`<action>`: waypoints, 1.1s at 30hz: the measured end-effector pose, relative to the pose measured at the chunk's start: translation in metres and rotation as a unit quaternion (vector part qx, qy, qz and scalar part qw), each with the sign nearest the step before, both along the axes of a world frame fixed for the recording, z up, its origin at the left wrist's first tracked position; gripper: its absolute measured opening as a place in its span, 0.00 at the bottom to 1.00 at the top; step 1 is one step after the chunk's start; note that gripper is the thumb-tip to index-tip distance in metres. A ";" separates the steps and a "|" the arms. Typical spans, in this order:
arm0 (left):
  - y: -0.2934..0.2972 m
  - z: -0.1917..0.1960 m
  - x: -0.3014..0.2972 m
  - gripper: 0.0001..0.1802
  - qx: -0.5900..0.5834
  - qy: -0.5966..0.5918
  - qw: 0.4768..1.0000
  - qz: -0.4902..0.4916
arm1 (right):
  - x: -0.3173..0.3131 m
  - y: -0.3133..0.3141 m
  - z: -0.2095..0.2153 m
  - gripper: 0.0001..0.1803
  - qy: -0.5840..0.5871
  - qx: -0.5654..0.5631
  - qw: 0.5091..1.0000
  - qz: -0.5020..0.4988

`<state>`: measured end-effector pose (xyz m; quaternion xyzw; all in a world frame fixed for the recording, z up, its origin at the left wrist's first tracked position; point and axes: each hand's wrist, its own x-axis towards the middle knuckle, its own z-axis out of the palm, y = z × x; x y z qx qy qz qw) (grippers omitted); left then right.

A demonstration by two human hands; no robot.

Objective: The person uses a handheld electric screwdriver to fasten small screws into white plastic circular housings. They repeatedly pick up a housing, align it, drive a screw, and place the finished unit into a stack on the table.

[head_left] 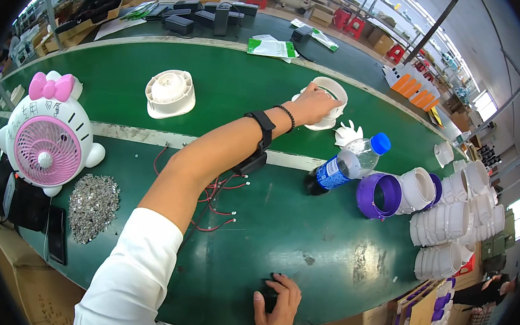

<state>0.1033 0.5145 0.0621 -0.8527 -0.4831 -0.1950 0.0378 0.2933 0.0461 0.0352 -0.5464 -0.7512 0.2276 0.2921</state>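
My left arm, with a white sleeve and a black wristwatch, stretches across the table. At its end my left hand is closed on the rim of a white round plastic housing on the green belt. A white fan-blade wheel lies just beside that housing. Near the table's front edge, my right hand curls around a black object, mostly hidden by the fingers. Farther left on the belt sits another white housing with a round part inside. Red and black wires lie under my left forearm.
A bottle of dark drink leans at the right, beside purple rings and stacked white rings. On the left stand a pink-and-white fan, a pile of small metal parts and a phone.
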 end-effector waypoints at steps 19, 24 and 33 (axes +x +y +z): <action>0.026 -0.013 0.033 0.40 0.034 -0.017 0.999 -0.032 | -0.005 -0.001 0.009 0.20 -0.023 0.008 1.000 0.003; 0.013 -0.005 0.080 0.39 0.121 -0.082 0.968 -0.205 | -0.004 -0.003 0.010 0.21 -0.027 0.005 0.999 -0.016; 0.034 -0.080 0.143 0.13 0.060 -0.233 0.926 -0.292 | 0.001 -0.002 -0.001 0.21 -0.004 0.022 0.999 -0.024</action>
